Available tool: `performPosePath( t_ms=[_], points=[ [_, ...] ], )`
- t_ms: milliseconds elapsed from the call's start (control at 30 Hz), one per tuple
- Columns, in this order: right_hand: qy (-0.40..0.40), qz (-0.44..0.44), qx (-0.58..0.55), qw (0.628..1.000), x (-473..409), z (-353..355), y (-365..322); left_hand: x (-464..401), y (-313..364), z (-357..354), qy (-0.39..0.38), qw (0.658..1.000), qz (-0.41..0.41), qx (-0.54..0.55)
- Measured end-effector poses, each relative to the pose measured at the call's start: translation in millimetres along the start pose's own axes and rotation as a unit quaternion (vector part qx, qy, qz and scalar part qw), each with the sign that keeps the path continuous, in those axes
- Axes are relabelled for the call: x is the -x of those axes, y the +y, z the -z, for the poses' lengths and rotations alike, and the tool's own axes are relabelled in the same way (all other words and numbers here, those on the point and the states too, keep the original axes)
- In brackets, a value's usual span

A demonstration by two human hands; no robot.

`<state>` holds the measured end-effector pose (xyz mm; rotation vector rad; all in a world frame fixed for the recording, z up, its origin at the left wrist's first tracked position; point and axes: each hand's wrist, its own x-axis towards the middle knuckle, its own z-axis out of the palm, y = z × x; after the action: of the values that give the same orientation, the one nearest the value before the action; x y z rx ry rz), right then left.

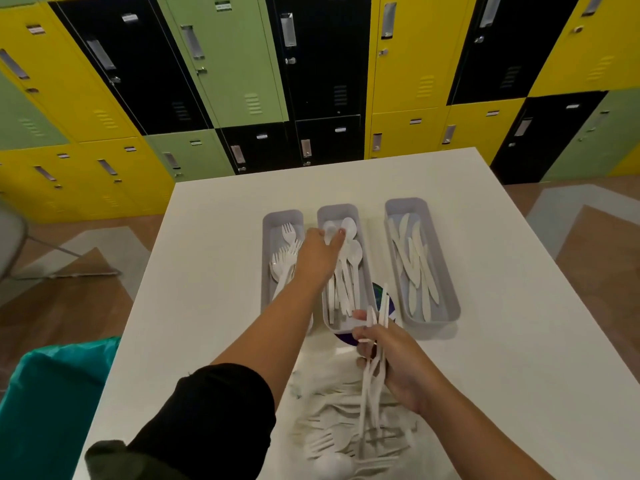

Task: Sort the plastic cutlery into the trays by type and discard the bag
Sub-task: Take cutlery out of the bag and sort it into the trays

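Observation:
Three grey trays stand side by side on the white table [519, 341]. The left tray [268, 244] holds white forks, the middle tray [360, 216] white spoons, the right tray [446, 299] white knives. My left hand [317, 254] reaches over the middle tray's far end, its fingers on a spoon [330, 232] there. My right hand [398, 362] grips a bundle of white cutlery [372, 379] just in front of the middle tray. A clear plastic bag [332, 368] with several loose forks and spoons lies near the table's front edge.
A teal bin liner [52, 393] sits at the lower left beside the table. Coloured lockers [242, 64] line the wall behind. A dark blue label [381, 294] shows between the middle and right trays.

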<state>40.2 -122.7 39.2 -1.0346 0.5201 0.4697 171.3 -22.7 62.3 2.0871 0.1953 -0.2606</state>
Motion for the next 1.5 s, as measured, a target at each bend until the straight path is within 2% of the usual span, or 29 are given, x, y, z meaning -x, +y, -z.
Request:
performPosePath(
  t_ms=[100,200,267,367,433,667,800,900,933,1033,1100,1133,1200,1267,1333,1500],
  points=[
    [-0.004,0.03,-0.047,0.998,-0.9,2.2,-5.5,10.6,0.7,-4.4,-0.031,0.999,-0.022,-0.007],
    [0.009,0.057,-0.067,0.996,-4.5,2.6,-12.4,24.3,-1.2,-6.4,-0.118,0.993,0.016,0.014],
    [0.02,0.08,-0.069,0.994,-7.1,2.8,-19.1,33.1,-3.1,-3.3,-0.198,0.977,0.055,0.052],
    [0.036,0.101,-0.082,0.991,-8.5,3.2,-32.0,46.6,-8.8,3.1,-0.334,0.94,0.057,0.048],
    [0.034,0.103,-0.094,0.99,-8.9,2.0,-39.8,52.2,-15.3,1.1,-0.376,0.925,0.048,0.037],
    [0.018,0.087,-0.127,0.988,-14.9,0.4,-46.3,53.5,-28.6,-4.3,-0.285,0.953,0.06,0.083],
    [0.041,0.085,-0.153,0.984,-15.8,3.2,-43.3,48.0,-36.4,-8.4,-0.195,0.975,0.066,0.086],
    [0.06,0.077,-0.16,0.982,-17.2,8.0,-40.3,44.1,-33.2,-3.6,-0.154,0.972,0.083,0.154],
    [0.063,0.08,-0.155,0.983,-17.9,9.1,-39.5,41.9,-31.3,-2.9,-0.138,0.975,0.077,0.157],
    [0.079,0.098,-0.153,0.98,-19.4,12.6,-39.6,33.7,-25.6,-4.4,-0.027,0.999,-0.023,-0.014],
    [0.093,0.119,-0.154,0.976,-18.1,13.6,-42.2,36.5,-17.3,-2.0,0.035,0.997,-0.066,0.007],
    [0.104,0.132,-0.15,0.974,-16.8,13.1,-44.3,37.1,-13.7,0.3,0.027,0.996,-0.066,0.045],
    [0.139,0.173,-0.116,0.968,-14.1,11.4,-47.6,42.5,-5.8,3.9,-0.07,0.993,-0.013,0.092],
    [0.184,0.227,-0.046,0.955,-11.0,8.7,-49.9,50.2,-1.7,5.7,-0.19,0.977,0.06,0.079],
    [0.194,0.284,0.029,0.939,-8.1,5.8,-50.8,57.2,0.7,8.0,-0.279,0.952,0.113,0.057],
    [0.127,0.431,0.292,0.844,-0.1,-1.2,-40.2,57.9,-4.6,1.4,-0.367,0.885,0.18,0.223]
  ],
)
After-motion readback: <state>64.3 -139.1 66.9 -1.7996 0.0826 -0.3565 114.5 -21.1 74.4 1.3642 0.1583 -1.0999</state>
